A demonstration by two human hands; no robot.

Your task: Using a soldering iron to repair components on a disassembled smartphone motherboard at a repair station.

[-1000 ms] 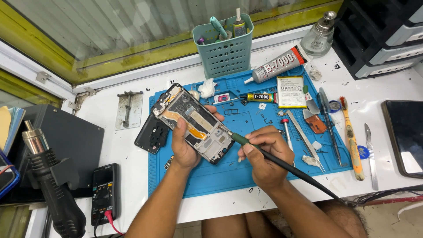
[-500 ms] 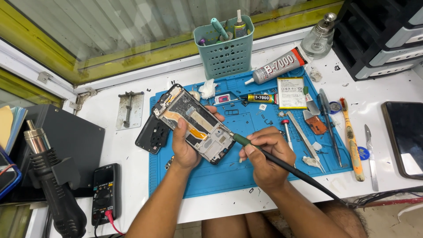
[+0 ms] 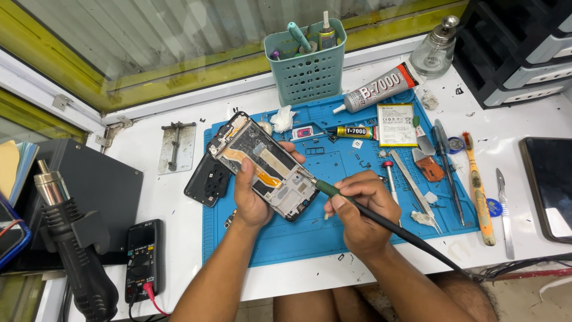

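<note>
My left hand (image 3: 250,194) grips an opened phone frame (image 3: 265,164) tilted above the blue work mat (image 3: 286,238); its inner boards and an orange flex cable show. My right hand (image 3: 363,209) holds a black soldering iron with a green collar (image 3: 328,189) like a pen. Its tip touches the lower right edge of the phone frame. The iron's cable runs off to the lower right. A black phone back cover (image 3: 207,179) lies under the frame at the mat's left edge.
A teal basket of tools (image 3: 307,65) stands behind the mat. Glue tubes (image 3: 378,89), a flat battery (image 3: 396,124), tweezers (image 3: 417,191), a brush (image 3: 476,185) and a scalpel (image 3: 503,209) lie at right. A hot-air gun (image 3: 71,238) and multimeter (image 3: 143,259) sit left; a dark screen (image 3: 548,185) far right.
Both hands stay in nearly the same place; the phone frame and the iron's tip have shifted only slightly.
</note>
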